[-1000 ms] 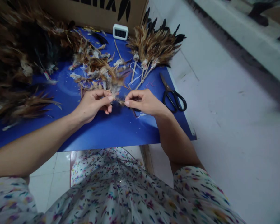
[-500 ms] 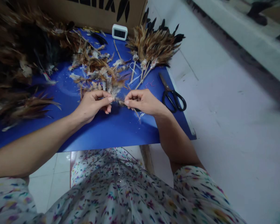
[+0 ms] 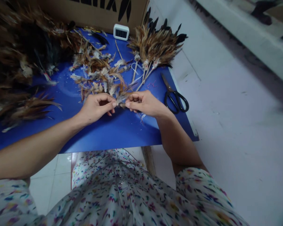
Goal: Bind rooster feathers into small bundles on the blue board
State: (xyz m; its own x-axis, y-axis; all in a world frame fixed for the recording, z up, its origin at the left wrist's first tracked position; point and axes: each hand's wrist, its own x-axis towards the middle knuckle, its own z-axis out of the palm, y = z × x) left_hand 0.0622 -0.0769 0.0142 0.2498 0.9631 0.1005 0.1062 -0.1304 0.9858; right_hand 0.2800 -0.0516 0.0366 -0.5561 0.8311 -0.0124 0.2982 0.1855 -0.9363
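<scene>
Between my two hands is a small tuft of brown and whitish feathers (image 3: 121,99), held over the blue table top. My left hand (image 3: 97,106) pinches its left side between thumb and forefinger. From the other side my right hand (image 3: 143,102) pinches the tuft, fingers curled; exactly which strand it grips is hard to make out. Just beyond the hands lies a loose heap of brown and white feathers (image 3: 99,67). Farther back, feather bunches on thin sticks (image 3: 155,45) rest together, their bare stick ends pointing toward me.
Black-handled scissors (image 3: 175,99) lie right of my right hand, near the table's edge. A white digital timer (image 3: 121,32) stands before a cardboard box (image 3: 96,15). Large piles of dark and brown feathers (image 3: 19,62) cover the left side. A pale wall (image 3: 238,125) borders the right.
My left hand has shifted slightly right and down, closer to the right hand. The feathers between the fingers now spread more upright; the right hand has hardly moved.
</scene>
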